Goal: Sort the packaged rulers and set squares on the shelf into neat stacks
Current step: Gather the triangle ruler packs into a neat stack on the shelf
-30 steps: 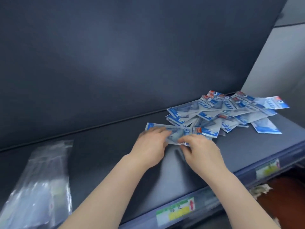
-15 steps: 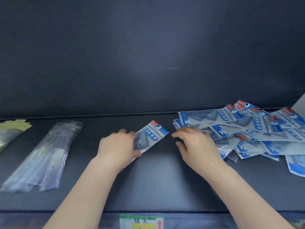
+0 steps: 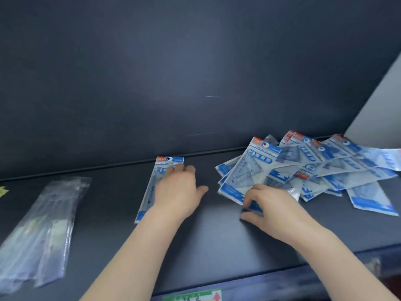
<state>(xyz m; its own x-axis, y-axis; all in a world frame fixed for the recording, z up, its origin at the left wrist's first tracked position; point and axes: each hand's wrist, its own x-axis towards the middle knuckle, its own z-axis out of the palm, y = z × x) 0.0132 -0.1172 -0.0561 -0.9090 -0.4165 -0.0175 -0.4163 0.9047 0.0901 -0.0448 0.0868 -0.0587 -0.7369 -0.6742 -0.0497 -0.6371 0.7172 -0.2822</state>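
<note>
Far left on shelf (image 3: 206,235): clear ruler packs (image 3: 41,231), two or three, blurred. One blue packet (image 3: 161,170) lies alone mid-shelf. Left hand (image 3: 178,192) lies palm down on it, fingers nearly straight and together, thumb out. Right hand (image 3: 271,205) pinches lower corner of tilted packet (image 3: 245,177) atop messy pile (image 3: 325,170), ten-odd, exact count unclear.

Left hand (image 3: 176,192) covers middle of lone packet (image 3: 168,164). Right hand (image 3: 271,205) hides lower corner of top packet (image 3: 245,172). Pile (image 3: 325,166) cut by right edge. Clear sleeves (image 3: 43,224) blurred, contents unreadable. Yellow item (image 3: 2,191), shelf label (image 3: 193,296) cropped.
</note>
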